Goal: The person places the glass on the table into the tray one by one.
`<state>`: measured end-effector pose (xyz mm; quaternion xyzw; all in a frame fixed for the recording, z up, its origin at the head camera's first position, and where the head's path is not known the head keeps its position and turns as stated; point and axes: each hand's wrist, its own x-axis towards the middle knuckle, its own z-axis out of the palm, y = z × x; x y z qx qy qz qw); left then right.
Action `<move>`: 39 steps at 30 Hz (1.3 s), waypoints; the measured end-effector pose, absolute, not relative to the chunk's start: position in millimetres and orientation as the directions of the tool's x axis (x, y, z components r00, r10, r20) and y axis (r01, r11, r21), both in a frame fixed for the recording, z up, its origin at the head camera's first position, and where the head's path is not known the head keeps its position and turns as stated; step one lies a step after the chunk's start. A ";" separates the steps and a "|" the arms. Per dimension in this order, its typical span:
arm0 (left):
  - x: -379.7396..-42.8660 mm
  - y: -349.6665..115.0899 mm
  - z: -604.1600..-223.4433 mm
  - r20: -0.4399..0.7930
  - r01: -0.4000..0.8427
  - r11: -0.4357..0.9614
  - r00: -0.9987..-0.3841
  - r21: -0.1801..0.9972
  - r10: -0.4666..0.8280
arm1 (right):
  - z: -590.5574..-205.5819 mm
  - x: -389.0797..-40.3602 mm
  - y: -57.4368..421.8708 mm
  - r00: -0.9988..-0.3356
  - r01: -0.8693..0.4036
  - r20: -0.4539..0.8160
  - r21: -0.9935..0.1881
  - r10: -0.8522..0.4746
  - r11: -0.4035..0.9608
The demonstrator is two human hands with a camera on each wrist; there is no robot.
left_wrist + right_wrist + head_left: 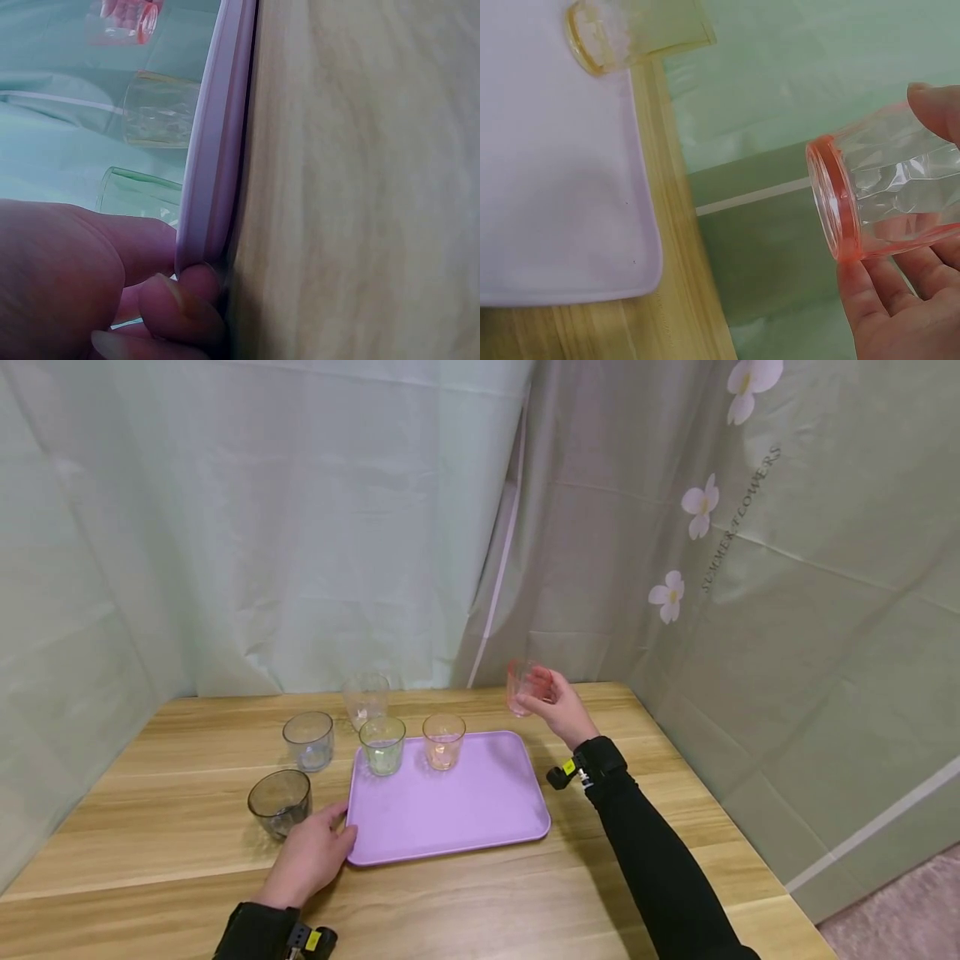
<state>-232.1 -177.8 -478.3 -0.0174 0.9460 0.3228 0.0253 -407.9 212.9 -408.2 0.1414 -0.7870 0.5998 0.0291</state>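
Observation:
My right hand [564, 710] holds a clear pink glass [519, 689] upright above the back right of the table. In the right wrist view, the thumb lies on one side of this faceted glass [892, 184] and the fingers on the other. My left hand [311, 857] pinches the front left corner of a purple tray [450, 814], its thumb at the rim and curled fingers against the side. On the tray's back part stand a green glass [383, 752] and a yellowish glass [443, 747], apart from each other.
Left of the tray, a dark grey glass [279, 806] stands close to the left hand. Behind it on the wooden table [165, 802] are a bluish glass [309, 745] and a taller clear glass [366, 697]. Curtains [337, 527] hang along the table's back and sides.

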 end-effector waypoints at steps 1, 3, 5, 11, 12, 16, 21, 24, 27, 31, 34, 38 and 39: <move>-232.0 -177.8 -478.3 -0.058 -0.048 0.791 -0.998 0.610 -0.015 | -408.8 -407.3 213.2 -0.958 -0.256 0.214 -0.937 -0.190 0.237; -231.9 -177.8 -478.3 -0.058 -0.046 0.791 -0.998 0.611 -0.014 | -409.9 -405.8 213.4 -0.957 -0.255 0.212 -0.940 -0.196 0.228; -231.9 -177.9 -478.2 -0.058 -0.045 0.790 -0.998 0.611 -0.012 | -410.9 -404.4 213.2 -0.957 -0.253 0.210 -0.942 -0.198 0.222; -231.9 -178.2 -478.4 -0.053 -0.040 0.790 -0.999 0.612 -0.009 | -413.9 -401.7 210.5 -0.958 -0.251 0.203 -0.936 -0.204 0.248; -231.9 -178.2 -478.5 -0.053 -0.040 0.790 -0.999 0.612 -0.010 | -414.8 -401.4 210.0 -0.957 -0.252 0.202 -0.935 -0.208 0.249; -231.6 -178.2 -478.6 -0.055 -0.043 0.790 -0.998 0.611 -0.011 | -419.0 -400.2 208.7 -0.955 -0.252 0.198 -0.936 -0.222 0.247; -231.3 -177.6 -477.8 -0.056 -0.044 0.792 -0.998 0.609 -0.013 | -426.1 -400.1 207.6 -0.953 -0.253 0.198 -0.936 -0.229 0.244; -231.5 -177.5 -477.8 -0.053 -0.042 0.792 -0.999 0.609 -0.013 | -428.6 -399.0 206.3 -0.955 -0.245 0.189 -0.937 -0.228 0.249; -231.8 -177.6 -478.4 -0.050 -0.041 0.793 -0.999 0.608 -0.013 | -430.7 -396.9 204.8 -0.956 -0.242 0.184 -0.935 -0.231 0.259; -231.2 -177.5 -478.2 -0.046 -0.040 0.791 -0.999 0.610 -0.015 | -435.5 -395.9 202.6 -0.952 -0.249 0.187 -0.934 -0.244 0.256; -230.6 -177.6 -478.2 -0.042 -0.038 0.792 -0.999 0.610 -0.015 | -440.2 -395.8 200.7 -0.952 -0.243 0.178 -0.934 -0.250 0.260; -230.1 -177.9 -478.4 -0.039 -0.035 0.791 -0.999 0.611 -0.014 | -445.1 -394.1 197.2 -0.954 -0.229 0.162 -0.937 -0.252 0.264; -230.2 -177.8 -478.3 -0.039 -0.035 0.790 -0.999 0.612 -0.014 | -446.0 -393.3 196.3 -0.954 -0.227 0.160 -0.938 -0.252 0.263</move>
